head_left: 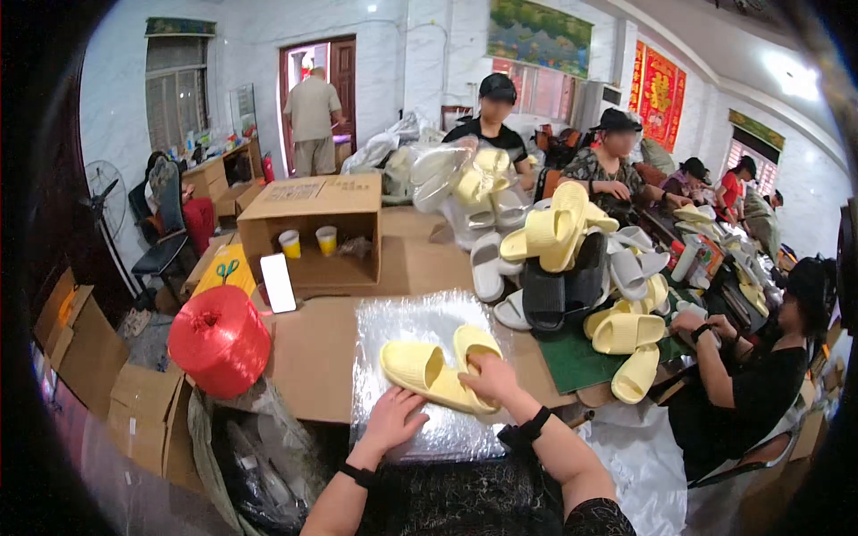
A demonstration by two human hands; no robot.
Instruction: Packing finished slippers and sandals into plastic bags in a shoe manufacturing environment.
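Two yellow slippers (pixel 413 367) lie together over a stack of clear plastic bags (pixel 375 326) at the table's near edge. My right hand (pixel 487 380) is closed around the right part of the pair, fingers over the strap area of the second yellow slipper (pixel 475 339). At the lower left of the pair, my left hand (pixel 393 420) rests on the plastic. Its fingers are stretched out, with their tips at the edge of the nearer slipper.
A red twine roll (pixel 219 341), a white-screened phone (pixel 278 283) and an open carton (pixel 308 210) with two cups stand left. Scissors (pixel 229 271) lie behind the twine. A pile of yellow, black and white slippers (pixel 572 268) rises at right. Co-workers sit around the table.
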